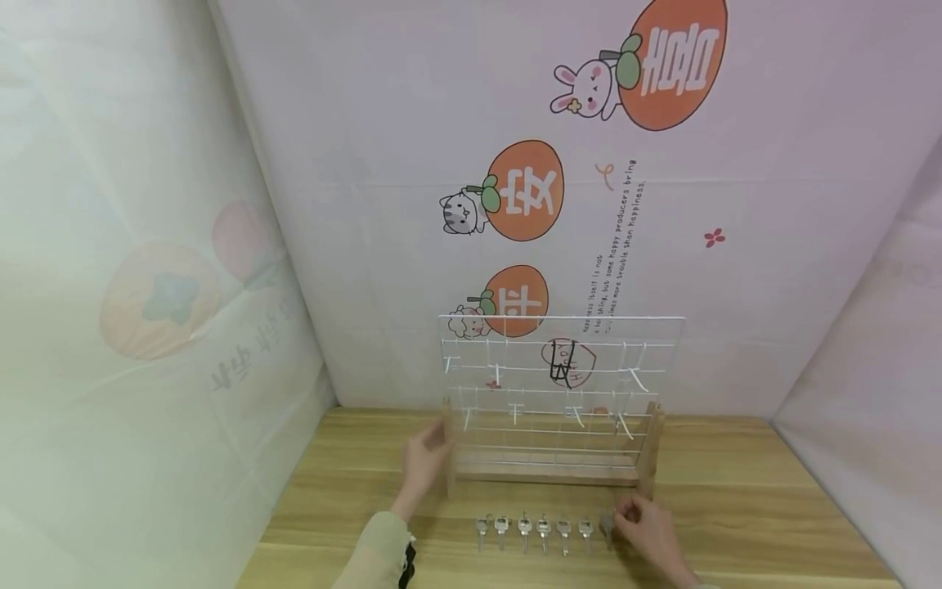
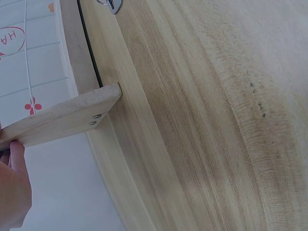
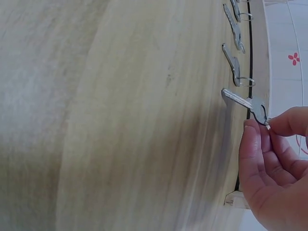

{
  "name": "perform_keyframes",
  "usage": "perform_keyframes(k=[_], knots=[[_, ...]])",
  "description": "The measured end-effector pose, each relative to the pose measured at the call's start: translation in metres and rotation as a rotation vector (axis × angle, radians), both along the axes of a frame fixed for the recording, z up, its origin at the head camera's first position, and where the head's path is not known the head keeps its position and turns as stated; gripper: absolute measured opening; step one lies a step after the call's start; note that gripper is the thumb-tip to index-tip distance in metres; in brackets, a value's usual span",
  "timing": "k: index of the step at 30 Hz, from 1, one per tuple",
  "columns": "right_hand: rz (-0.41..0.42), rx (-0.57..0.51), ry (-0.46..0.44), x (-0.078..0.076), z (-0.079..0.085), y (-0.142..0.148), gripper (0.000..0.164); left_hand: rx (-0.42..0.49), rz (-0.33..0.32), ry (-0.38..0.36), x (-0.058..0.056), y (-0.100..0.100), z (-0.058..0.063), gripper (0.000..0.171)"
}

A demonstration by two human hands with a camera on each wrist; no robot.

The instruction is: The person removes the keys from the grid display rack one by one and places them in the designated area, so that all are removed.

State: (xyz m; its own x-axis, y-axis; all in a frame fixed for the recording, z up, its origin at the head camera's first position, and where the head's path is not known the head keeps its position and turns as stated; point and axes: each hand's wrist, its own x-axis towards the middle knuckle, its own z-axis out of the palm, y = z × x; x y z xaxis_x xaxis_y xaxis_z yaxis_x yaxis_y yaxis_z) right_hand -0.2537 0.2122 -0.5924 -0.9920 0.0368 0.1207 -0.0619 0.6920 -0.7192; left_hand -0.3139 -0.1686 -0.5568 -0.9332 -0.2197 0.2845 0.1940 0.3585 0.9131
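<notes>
A white wire grid rack (image 1: 545,393) with a wooden base and side posts stands on the table. My left hand (image 1: 425,462) is at its left post; in the left wrist view the fingers (image 2: 18,156) hold this wooden post (image 2: 72,118) by its edges. My right hand (image 1: 651,528), low by the right post, pinches a silver key (image 3: 259,109) by its ring between thumb and fingertips. The key is tilted, its blade tip down by the tabletop. Several other keys (image 1: 543,525) lie in a row to its left, in front of the rack.
White hooks (image 1: 624,425) stick out from the grid in two rows, and a black piece (image 1: 562,364) sits on its upper part. Printed cloth walls (image 1: 397,245) enclose the wood-grain table (image 1: 743,507) at the back and both sides.
</notes>
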Motion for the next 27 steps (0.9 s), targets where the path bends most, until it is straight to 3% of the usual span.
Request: perform_keyframes(k=[5,15,27], knots=[[0.011,0.001,-0.026,0.0004,-0.0025,-0.0003,0.009,0.022,-0.008,-0.008,0.0001,0.0001,0.0007,0.044],[0.020,0.023,0.017,-0.0015,-0.0077,-0.0001,0.008,-0.001,0.007,-0.014,0.0006,0.0001,0.0019,0.043],[0.013,0.061,-0.027,-0.0060,-0.0087,-0.0031,0.009,0.012,-0.029,-0.002,0.0027,0.0002,0.0029,0.042]])
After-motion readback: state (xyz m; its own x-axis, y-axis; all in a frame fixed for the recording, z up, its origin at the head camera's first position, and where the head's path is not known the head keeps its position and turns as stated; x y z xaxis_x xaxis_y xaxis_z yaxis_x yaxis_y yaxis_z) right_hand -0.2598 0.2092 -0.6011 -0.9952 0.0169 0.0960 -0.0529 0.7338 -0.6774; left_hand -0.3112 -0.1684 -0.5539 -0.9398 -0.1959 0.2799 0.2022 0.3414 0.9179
